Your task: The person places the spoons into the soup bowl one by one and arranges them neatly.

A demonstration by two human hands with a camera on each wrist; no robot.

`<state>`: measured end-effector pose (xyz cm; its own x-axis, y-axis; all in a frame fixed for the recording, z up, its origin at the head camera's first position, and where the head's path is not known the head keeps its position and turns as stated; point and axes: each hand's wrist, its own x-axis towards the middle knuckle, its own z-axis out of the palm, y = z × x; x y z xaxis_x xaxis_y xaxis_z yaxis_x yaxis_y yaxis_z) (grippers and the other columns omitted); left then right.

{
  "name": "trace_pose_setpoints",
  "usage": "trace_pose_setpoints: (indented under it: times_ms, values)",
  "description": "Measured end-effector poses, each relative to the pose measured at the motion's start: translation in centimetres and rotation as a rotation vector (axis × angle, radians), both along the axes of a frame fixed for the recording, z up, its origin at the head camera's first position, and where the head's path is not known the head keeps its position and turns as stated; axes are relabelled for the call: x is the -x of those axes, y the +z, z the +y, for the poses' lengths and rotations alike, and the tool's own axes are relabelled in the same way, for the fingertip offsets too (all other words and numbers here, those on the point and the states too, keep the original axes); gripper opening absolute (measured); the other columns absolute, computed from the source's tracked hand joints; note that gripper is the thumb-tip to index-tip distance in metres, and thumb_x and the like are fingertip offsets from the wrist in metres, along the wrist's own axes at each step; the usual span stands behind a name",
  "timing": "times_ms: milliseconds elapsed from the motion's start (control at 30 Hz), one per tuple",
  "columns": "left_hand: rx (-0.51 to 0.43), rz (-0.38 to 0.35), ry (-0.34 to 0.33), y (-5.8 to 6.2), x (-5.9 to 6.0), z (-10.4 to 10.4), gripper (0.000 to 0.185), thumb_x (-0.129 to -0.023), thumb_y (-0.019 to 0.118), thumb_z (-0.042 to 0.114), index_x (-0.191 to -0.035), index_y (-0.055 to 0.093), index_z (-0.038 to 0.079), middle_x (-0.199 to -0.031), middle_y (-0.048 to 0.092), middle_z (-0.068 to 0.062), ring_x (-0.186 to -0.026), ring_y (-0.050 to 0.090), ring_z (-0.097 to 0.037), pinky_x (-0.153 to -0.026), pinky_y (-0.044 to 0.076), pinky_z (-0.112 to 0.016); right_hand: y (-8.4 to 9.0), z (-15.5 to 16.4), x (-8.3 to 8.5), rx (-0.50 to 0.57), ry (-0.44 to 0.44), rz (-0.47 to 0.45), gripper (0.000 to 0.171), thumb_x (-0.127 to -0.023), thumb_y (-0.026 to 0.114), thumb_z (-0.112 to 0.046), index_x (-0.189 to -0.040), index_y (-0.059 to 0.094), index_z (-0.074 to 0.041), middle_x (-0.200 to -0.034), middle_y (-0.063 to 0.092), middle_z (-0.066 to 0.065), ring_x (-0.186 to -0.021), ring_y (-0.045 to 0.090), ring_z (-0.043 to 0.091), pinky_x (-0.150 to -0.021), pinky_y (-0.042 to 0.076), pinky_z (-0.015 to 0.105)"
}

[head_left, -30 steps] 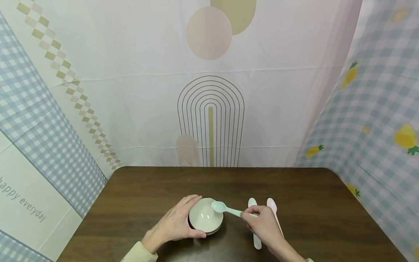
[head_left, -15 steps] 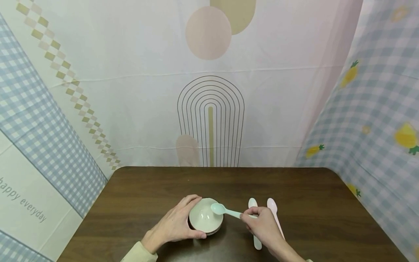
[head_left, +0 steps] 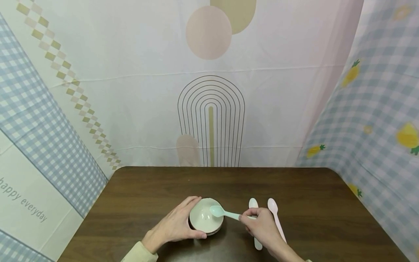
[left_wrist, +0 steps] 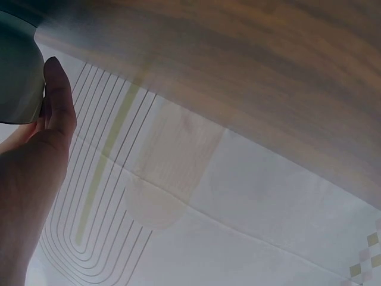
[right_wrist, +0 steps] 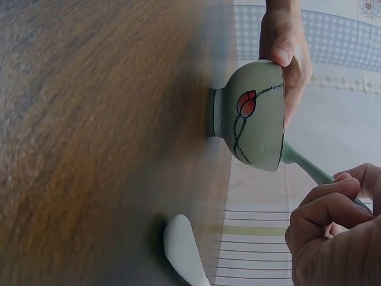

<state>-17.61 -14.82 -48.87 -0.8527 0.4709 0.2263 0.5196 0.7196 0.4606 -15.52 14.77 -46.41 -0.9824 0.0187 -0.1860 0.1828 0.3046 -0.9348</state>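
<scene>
A small pale bowl point(head_left: 205, 220) with a red flower painted on its outside point(right_wrist: 253, 113) stands on the dark wooden table point(head_left: 147, 196). My left hand point(head_left: 175, 222) cups its left side, thumb at the near rim and fingers round the far rim. My right hand point(head_left: 260, 225) pinches the handle of a mint-green spoon point(head_left: 224, 213), whose scoop hangs just inside the bowl over its right rim. In the right wrist view the spoon handle point(right_wrist: 309, 170) runs from behind the bowl to my curled fingers point(right_wrist: 327, 220).
Beside my right hand lie a white spoon point(head_left: 253, 207) and a pink spoon point(head_left: 274, 213), lengthwise on the table. Patterned cloth walls point(head_left: 209, 91) close the table in at the back and both sides.
The mint spoon's scoop has sunk and slid a little left, from over the bowl's rim into the bowl. The left hand and bowl have stayed put.
</scene>
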Motion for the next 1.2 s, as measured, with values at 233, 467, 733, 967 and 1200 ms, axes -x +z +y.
trace_pose_setpoints:
  times_ms: [233, 467, 733, 967, 1200]
  values:
    - [-0.002, -0.007, 0.005, 0.0, 0.0, 0.0, 0.110, -0.073, 0.095, 0.064, -0.156, 0.055, 0.003, -0.152, 0.062, -0.007, -0.132, 0.068, -0.027, -0.108, 0.060, -0.048, -0.1, -0.2, -0.1, 0.007, 0.041, 0.006, 0.009, -0.085, 0.074, -0.007, -0.086, 0.073, 0.002, -0.055, 0.052, -0.004, -0.049, 0.041, 0.009, -0.049, 0.033, 0.019]
    - [0.016, 0.003, 0.017, 0.0, -0.1, 0.0, 0.111, -0.072, 0.095, 0.065, -0.155, 0.056, 0.004, -0.152, 0.062, -0.007, -0.133, 0.067, -0.027, -0.108, 0.060, -0.048, -0.2, -0.4, -0.2, 0.003, 0.060, 0.020, 0.009, -0.085, 0.074, -0.007, -0.085, 0.073, 0.001, -0.055, 0.053, -0.005, -0.049, 0.041, 0.008, -0.049, 0.032, 0.019]
    - [0.032, 0.013, 0.027, 0.1, -0.2, 0.1, 0.110, -0.072, 0.095, 0.066, -0.155, 0.056, 0.004, -0.152, 0.062, -0.007, -0.135, 0.067, -0.026, -0.109, 0.060, -0.047, -0.2, -0.6, 0.0, -0.011, 0.073, 0.024, 0.006, -0.084, 0.074, -0.007, -0.083, 0.074, -0.001, -0.055, 0.053, -0.005, -0.049, 0.042, 0.007, -0.048, 0.032, 0.018]
    - [0.036, 0.008, 0.029, 0.2, -0.2, 0.1, 0.111, -0.073, 0.094, 0.066, -0.156, 0.056, 0.004, -0.152, 0.062, -0.007, -0.136, 0.066, -0.026, -0.109, 0.060, -0.048, -0.2, -0.9, 0.0, -0.028, 0.085, 0.025, 0.006, -0.084, 0.075, -0.008, -0.084, 0.075, -0.002, -0.056, 0.054, -0.005, -0.050, 0.044, 0.008, -0.048, 0.033, 0.018]
    - [0.043, 0.005, 0.036, 0.3, -0.2, 0.1, 0.111, -0.073, 0.093, 0.067, -0.156, 0.056, 0.004, -0.153, 0.062, -0.008, -0.137, 0.066, -0.027, -0.109, 0.060, -0.048, -0.1, -1.2, 0.3, -0.038, 0.103, 0.029, 0.007, -0.084, 0.074, -0.009, -0.085, 0.075, -0.003, -0.056, 0.054, -0.004, -0.049, 0.042, 0.008, -0.048, 0.031, 0.018]
